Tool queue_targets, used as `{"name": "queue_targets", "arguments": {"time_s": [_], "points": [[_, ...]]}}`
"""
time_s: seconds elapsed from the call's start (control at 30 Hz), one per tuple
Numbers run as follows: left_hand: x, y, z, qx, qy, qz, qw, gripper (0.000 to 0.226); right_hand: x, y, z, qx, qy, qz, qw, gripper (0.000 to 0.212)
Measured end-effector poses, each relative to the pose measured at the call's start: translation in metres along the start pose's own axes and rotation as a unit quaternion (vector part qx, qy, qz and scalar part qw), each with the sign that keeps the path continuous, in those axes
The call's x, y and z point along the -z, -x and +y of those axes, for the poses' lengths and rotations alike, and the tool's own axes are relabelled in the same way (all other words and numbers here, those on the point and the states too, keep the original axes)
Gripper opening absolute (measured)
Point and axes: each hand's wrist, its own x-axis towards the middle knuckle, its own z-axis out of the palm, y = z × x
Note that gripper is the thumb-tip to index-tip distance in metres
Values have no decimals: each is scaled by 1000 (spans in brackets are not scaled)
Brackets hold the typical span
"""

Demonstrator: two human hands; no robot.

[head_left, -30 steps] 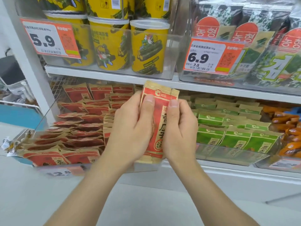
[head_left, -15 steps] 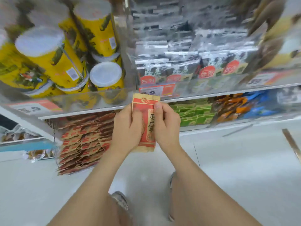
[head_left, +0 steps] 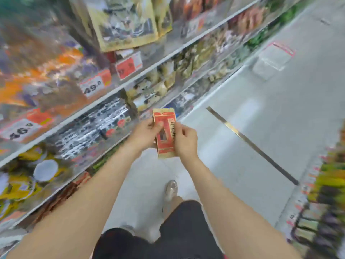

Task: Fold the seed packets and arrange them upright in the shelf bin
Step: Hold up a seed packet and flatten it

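Between both hands, over the aisle floor: flat red-and-tan paper seed packet [head_left: 165, 134], upright. Left hand [head_left: 144, 132] pinches one edge, right hand [head_left: 184, 141] the other, seemingly squaring it for a fold.

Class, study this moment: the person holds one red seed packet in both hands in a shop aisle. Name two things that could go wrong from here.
1. The red seed packet is pinched along its edges by the left hand and right hand over bare floor; a loosened grip could drop it.
2. The view is blurred and turned along the aisle, so the packet may get folded crookedly.
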Motion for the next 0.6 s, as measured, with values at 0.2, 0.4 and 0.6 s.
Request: {"name": "queue_targets", "arguments": {"time_s": [0.2, 0.4, 0.6], "points": [[-120, -43, 82, -10, -27, -99, 995, 18, 125, -43, -11, -18, -42, 148, 988, 57], [-228, -97, 131, -16, -90, -135, 987, 31, 227, -100, 3, -88, -81, 132, 984, 56], [-311, -151, 171, 24, -88, -245, 965, 31, 312, -169, 20, -98, -93, 152, 979, 31]]}}
